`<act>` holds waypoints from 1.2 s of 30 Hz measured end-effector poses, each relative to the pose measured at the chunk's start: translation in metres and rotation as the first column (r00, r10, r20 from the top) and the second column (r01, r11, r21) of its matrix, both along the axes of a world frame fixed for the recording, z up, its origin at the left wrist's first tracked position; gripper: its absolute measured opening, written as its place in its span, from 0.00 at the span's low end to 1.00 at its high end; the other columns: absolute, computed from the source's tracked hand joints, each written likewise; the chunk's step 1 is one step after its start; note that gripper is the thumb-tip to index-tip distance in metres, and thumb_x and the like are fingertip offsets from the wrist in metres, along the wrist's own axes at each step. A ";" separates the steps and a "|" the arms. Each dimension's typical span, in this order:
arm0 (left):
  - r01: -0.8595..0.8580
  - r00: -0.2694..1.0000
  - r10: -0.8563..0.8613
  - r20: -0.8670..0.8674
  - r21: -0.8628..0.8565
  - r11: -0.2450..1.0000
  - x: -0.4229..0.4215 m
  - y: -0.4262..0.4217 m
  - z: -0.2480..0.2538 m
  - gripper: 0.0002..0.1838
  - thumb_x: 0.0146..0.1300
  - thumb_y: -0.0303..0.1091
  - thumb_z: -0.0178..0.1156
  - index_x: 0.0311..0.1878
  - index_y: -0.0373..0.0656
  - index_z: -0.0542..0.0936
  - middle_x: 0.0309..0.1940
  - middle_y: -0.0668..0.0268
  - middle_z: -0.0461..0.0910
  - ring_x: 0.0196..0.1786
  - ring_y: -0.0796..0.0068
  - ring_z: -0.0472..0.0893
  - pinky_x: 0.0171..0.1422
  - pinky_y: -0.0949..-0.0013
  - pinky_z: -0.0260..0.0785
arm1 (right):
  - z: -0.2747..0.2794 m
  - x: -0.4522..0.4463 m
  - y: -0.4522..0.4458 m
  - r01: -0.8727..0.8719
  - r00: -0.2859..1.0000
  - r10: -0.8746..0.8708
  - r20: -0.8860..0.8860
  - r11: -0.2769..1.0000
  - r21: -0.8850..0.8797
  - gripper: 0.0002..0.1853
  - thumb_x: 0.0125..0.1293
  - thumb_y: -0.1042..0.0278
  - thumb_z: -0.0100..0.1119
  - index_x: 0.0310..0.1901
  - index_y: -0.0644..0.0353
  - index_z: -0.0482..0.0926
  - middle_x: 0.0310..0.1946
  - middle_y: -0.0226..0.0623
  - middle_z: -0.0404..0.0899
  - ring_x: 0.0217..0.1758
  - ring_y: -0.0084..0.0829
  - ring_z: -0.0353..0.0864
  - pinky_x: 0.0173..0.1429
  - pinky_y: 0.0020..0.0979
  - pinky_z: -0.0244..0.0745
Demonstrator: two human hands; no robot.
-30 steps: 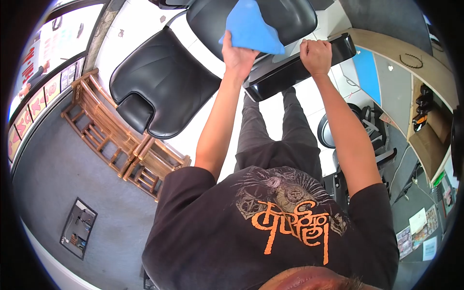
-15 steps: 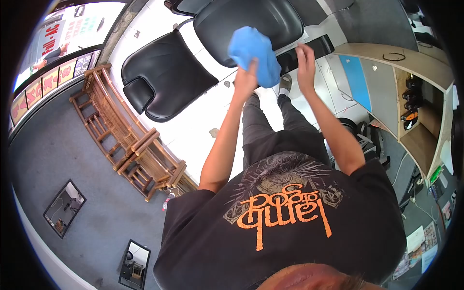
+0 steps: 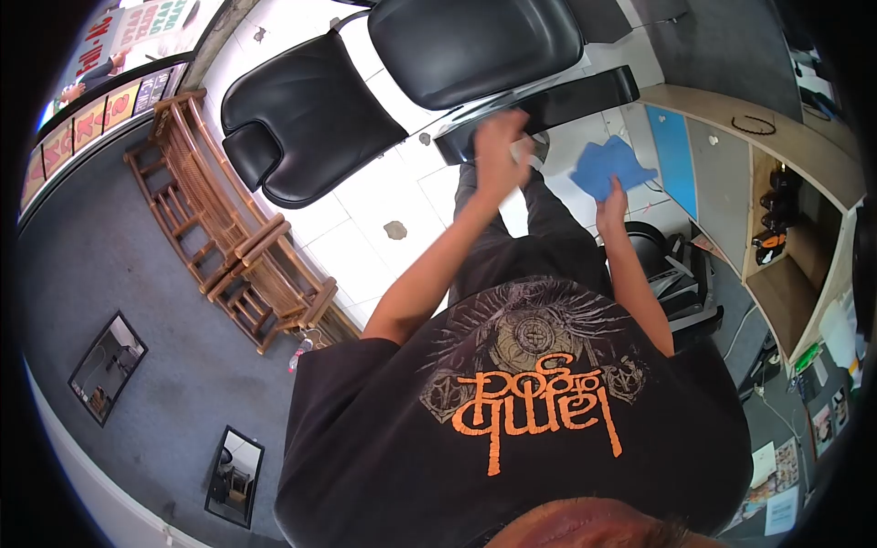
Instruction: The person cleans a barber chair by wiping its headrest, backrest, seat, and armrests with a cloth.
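Observation:
A crumpled blue cloth (image 3: 610, 167) hangs from my right hand (image 3: 612, 205), pinched at its lower edge over the white floor, right of my legs. My left hand (image 3: 501, 163) is raised in front of my legs, close above one end of a black padded bar (image 3: 580, 99). Motion smears its fingers, and I cannot make out whether anything is in them. The black chair seat (image 3: 475, 50) lies just beyond the bar, with the reclined black backrest (image 3: 315, 114) to its left.
A bamboo bench (image 3: 215, 210) stands at the left. Along the right runs a curved cabinet (image 3: 722, 164) with open shelves. A black wheeled base (image 3: 671, 274) sits by my right arm. Two framed mirrors (image 3: 108, 368) are at the lower left.
The blue cloth has passed from my left hand to my right hand and moved to the right. My left hand has shifted slightly right. The view has shifted a little.

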State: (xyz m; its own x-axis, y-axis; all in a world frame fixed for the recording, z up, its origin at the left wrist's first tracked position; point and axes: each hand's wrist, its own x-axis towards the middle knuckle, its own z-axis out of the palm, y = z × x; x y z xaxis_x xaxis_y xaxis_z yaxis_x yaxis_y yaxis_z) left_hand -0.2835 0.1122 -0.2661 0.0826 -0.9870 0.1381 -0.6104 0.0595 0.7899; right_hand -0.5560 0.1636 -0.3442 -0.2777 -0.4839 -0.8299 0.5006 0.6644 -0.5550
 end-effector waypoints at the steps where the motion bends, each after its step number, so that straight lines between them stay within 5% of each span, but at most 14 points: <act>1: -0.209 0.976 0.205 0.071 0.043 0.977 0.015 -0.016 -0.008 0.21 0.68 0.33 0.63 0.63 0.39 0.80 0.59 0.51 0.79 0.64 0.48 0.77 0.72 0.47 0.64 | -0.046 -0.002 0.002 -0.093 0.993 0.092 -0.068 0.996 -0.012 0.24 0.82 0.57 0.56 0.70 0.63 0.74 0.63 0.37 0.81 0.64 0.34 0.83 0.70 0.37 0.78; 2: -0.408 0.907 0.395 0.148 0.069 0.910 0.029 -0.032 -0.019 0.18 0.73 0.34 0.60 0.62 0.39 0.80 0.58 0.51 0.80 0.62 0.49 0.77 0.73 0.47 0.63 | -0.074 -0.002 -0.003 -0.185 0.974 0.181 -0.137 0.982 -0.020 0.23 0.82 0.58 0.56 0.70 0.64 0.74 0.63 0.37 0.81 0.63 0.34 0.83 0.69 0.37 0.78; 4: -0.572 0.741 0.525 0.419 -0.015 0.820 0.059 -0.052 -0.058 0.18 0.78 0.38 0.56 0.63 0.38 0.80 0.54 0.54 0.80 0.61 0.50 0.76 0.74 0.48 0.61 | -0.072 0.042 -0.032 -0.085 0.996 0.084 0.029 0.994 0.070 0.22 0.80 0.60 0.59 0.69 0.63 0.76 0.62 0.36 0.81 0.63 0.33 0.83 0.69 0.38 0.78; 7: -0.690 0.636 0.556 0.534 0.072 0.720 0.056 -0.059 -0.066 0.20 0.79 0.42 0.54 0.63 0.38 0.79 0.52 0.56 0.79 0.62 0.52 0.75 0.73 0.49 0.60 | -0.108 0.087 -0.058 -0.025 0.934 0.005 0.356 0.998 0.051 0.21 0.80 0.58 0.60 0.68 0.57 0.77 0.61 0.32 0.82 0.64 0.29 0.82 0.69 0.37 0.78; 12: -0.656 0.701 0.509 0.500 0.173 0.734 0.055 -0.061 -0.056 0.18 0.78 0.43 0.54 0.61 0.41 0.80 0.51 0.57 0.79 0.61 0.53 0.75 0.72 0.50 0.60 | -0.179 0.128 -0.076 0.153 0.847 -0.067 0.528 0.981 -0.121 0.21 0.82 0.56 0.57 0.70 0.51 0.76 0.63 0.30 0.81 0.66 0.27 0.81 0.71 0.34 0.77; 13: -0.648 0.706 0.491 0.511 0.186 0.739 0.055 -0.062 -0.056 0.18 0.78 0.43 0.54 0.60 0.41 0.80 0.50 0.58 0.79 0.60 0.53 0.75 0.72 0.51 0.60 | -0.178 0.131 -0.077 0.155 0.840 0.046 0.541 0.934 -0.322 0.25 0.83 0.53 0.55 0.74 0.53 0.72 0.68 0.37 0.79 0.72 0.32 0.77 0.76 0.36 0.73; 16: -0.644 0.714 0.479 0.511 0.211 0.735 0.057 -0.062 -0.058 0.16 0.78 0.42 0.54 0.57 0.42 0.81 0.50 0.59 0.79 0.61 0.54 0.74 0.72 0.51 0.60 | -0.185 0.132 -0.092 0.057 0.894 0.152 0.422 0.895 -0.443 0.26 0.83 0.52 0.55 0.76 0.54 0.70 0.70 0.38 0.77 0.73 0.33 0.76 0.77 0.36 0.71; 22: -0.616 0.741 0.430 0.516 0.266 0.742 0.056 -0.061 -0.057 0.13 0.78 0.40 0.53 0.52 0.42 0.82 0.51 0.60 0.80 0.60 0.54 0.74 0.71 0.51 0.60 | -0.216 0.098 -0.106 -0.390 0.909 0.415 -0.035 0.820 -0.418 0.30 0.83 0.51 0.54 0.78 0.57 0.67 0.73 0.40 0.73 0.76 0.35 0.73 0.79 0.38 0.68; 30: -0.594 0.750 0.410 0.518 0.256 0.762 0.059 -0.059 -0.062 0.12 0.77 0.38 0.53 0.49 0.43 0.83 0.48 0.61 0.81 0.57 0.55 0.75 0.68 0.53 0.62 | -0.227 0.139 -0.077 -0.867 0.494 0.633 -0.596 0.410 -0.283 0.34 0.83 0.48 0.54 0.80 0.60 0.62 0.77 0.42 0.69 0.79 0.38 0.68 0.82 0.39 0.63; 36: -0.589 0.753 0.414 0.511 0.243 0.770 0.056 -0.056 -0.061 0.11 0.77 0.36 0.53 0.47 0.44 0.83 0.46 0.63 0.83 0.55 0.55 0.76 0.66 0.54 0.63 | -0.165 0.095 -0.064 -0.955 0.276 0.835 -0.475 0.184 -0.232 0.37 0.84 0.46 0.53 0.83 0.63 0.59 0.80 0.44 0.65 0.82 0.41 0.65 0.83 0.40 0.60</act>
